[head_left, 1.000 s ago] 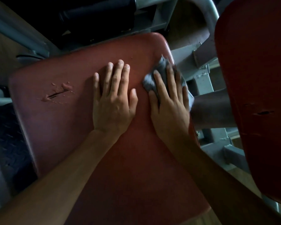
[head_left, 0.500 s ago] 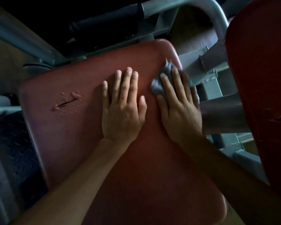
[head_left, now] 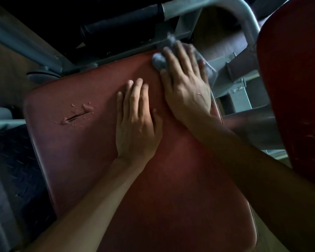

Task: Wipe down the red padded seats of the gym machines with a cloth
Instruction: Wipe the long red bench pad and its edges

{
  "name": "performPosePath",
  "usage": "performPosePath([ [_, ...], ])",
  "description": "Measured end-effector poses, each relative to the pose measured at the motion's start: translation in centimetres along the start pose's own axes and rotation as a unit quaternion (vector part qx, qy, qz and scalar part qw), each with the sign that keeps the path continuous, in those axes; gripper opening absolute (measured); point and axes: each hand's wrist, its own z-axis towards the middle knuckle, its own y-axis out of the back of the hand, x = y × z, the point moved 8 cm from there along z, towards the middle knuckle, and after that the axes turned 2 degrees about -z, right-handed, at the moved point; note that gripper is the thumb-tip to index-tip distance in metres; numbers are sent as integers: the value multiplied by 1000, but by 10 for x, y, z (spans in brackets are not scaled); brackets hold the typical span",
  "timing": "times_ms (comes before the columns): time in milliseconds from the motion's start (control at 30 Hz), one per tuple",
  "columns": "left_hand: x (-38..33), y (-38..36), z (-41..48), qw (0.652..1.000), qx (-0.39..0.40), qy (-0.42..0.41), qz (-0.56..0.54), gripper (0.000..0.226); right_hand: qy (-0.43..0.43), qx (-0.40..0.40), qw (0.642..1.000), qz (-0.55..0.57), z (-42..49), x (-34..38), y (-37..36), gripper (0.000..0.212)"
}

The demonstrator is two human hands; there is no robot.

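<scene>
Cloth (head_left: 158,61) under right hand (head_left: 188,90) on seat (head_left: 80,151)

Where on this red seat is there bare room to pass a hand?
Bare: the near-left part of the seat, between the tear and the left forearm, and the strip between the tear and the left hand. Crowded: the far right corner, where the right hand presses the cloth.
</scene>
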Motion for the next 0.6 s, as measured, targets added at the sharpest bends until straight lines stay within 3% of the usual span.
performPosePath([
  [100,2,4,0,999,-15,14,-37,54,116,42,992,-36,-44,1,-4,51],
  [267,2,8,-3,999,-4,13,-32,52,-35,20,999,6,-8,-13,-2,54],
  [300,3,9,-8,1000,-1,13,-28,51,-23,16,1000,-2,-8,0,-4,54],
  [400,4,23,-34,999,-6,11,-35,44,134,56,989,-33,-50,26,-11,53],
  [467,11,35,-61,999,-8,18,-37,41,161,103,981,-44,-80,10,-10,53],
  [600,57,62,-111,995,-28,93,-23,37,11,53,998,-26,-51,1,-11,55],
])
